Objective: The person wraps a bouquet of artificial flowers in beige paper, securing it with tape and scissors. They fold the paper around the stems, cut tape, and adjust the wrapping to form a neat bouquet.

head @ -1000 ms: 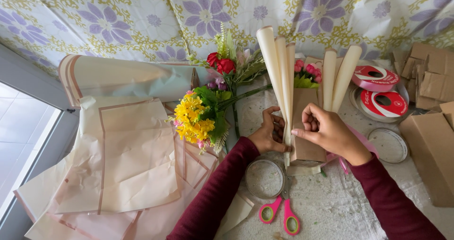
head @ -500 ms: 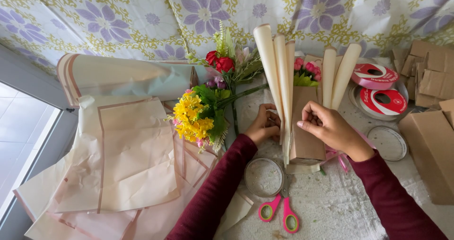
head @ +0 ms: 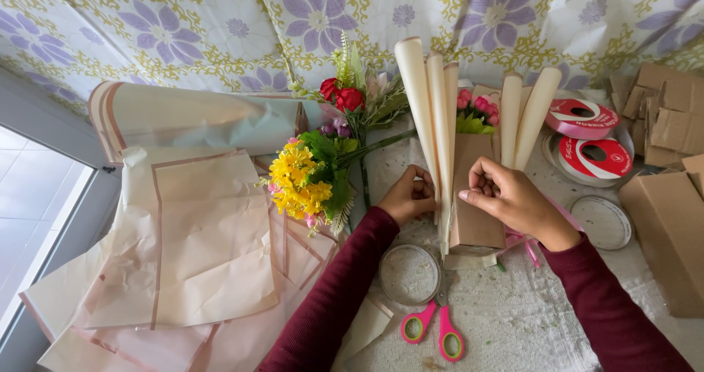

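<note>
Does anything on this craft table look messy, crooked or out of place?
Mostly normal craft clutter. The wrapping sheets lie crumpled and skewed, hanging over the table's left edge. Small green bits are scattered on the white cloth near the pink scissors. Both hands, left and right, hold the brown paper bouquet.

Yellow flowers [head: 299,183] crowd the left; scissors [head: 434,328] below; bare cloth [head: 535,321] lower right, seemingly.
</note>
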